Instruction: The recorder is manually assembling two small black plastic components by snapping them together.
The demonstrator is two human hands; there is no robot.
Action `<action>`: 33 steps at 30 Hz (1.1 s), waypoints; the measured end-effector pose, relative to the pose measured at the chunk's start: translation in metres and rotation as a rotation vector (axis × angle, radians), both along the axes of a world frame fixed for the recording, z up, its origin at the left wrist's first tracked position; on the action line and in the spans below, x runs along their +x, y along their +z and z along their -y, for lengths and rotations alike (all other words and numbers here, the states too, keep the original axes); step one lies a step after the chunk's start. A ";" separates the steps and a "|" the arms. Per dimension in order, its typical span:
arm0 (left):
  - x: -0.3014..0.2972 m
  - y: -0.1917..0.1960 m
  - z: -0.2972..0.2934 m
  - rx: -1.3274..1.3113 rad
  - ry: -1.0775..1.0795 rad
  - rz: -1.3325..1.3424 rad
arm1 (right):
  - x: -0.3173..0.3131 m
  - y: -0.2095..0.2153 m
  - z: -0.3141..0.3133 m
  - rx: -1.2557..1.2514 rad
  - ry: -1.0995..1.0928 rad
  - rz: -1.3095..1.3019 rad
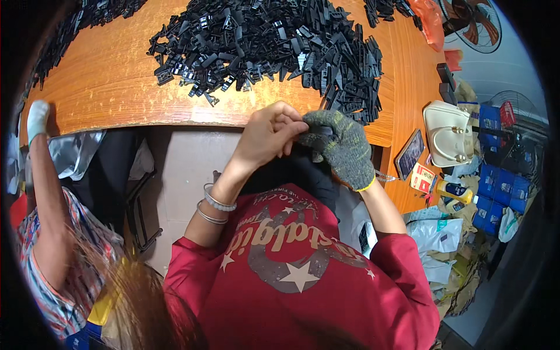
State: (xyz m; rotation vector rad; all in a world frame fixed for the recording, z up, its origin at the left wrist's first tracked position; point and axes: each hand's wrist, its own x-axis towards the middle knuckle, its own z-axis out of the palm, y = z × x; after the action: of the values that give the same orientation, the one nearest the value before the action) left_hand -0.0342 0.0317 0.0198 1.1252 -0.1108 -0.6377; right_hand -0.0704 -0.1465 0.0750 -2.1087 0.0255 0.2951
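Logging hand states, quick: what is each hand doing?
Left hand: bare, fingers pinched on a small black part.
Right hand: gloved, closed on the same part.

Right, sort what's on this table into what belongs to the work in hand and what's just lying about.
In use:
- small black plastic part, pinched between the bare left hand and the gloved right hand
- heap of black plastic parts on the wooden table

Lying about:
- cream handbag
- phone
- yellow bottle
- fan
- blue boxes
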 end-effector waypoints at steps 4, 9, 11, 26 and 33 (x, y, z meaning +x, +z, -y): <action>-0.006 -0.010 0.025 0.153 -0.016 0.215 | -0.045 0.017 0.042 -0.489 0.257 0.177; 0.004 -0.025 0.055 0.472 0.223 0.636 | -0.156 0.049 0.132 -0.921 -0.039 -0.542; 0.009 -0.020 0.065 0.619 0.289 0.778 | -0.214 0.051 0.158 -1.169 0.232 -0.762; 0.011 -0.022 0.064 1.039 0.315 1.038 | -0.078 0.025 0.083 -0.826 -0.042 0.265; 0.004 -0.007 0.032 0.578 0.298 1.329 | -0.007 0.011 0.014 -0.704 0.202 0.350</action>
State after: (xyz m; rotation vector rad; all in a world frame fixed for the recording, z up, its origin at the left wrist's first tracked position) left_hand -0.0300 -0.0007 0.0130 1.9289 -0.9142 0.4736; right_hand -0.0770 -0.1604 0.0864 -2.8433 -0.3374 0.0231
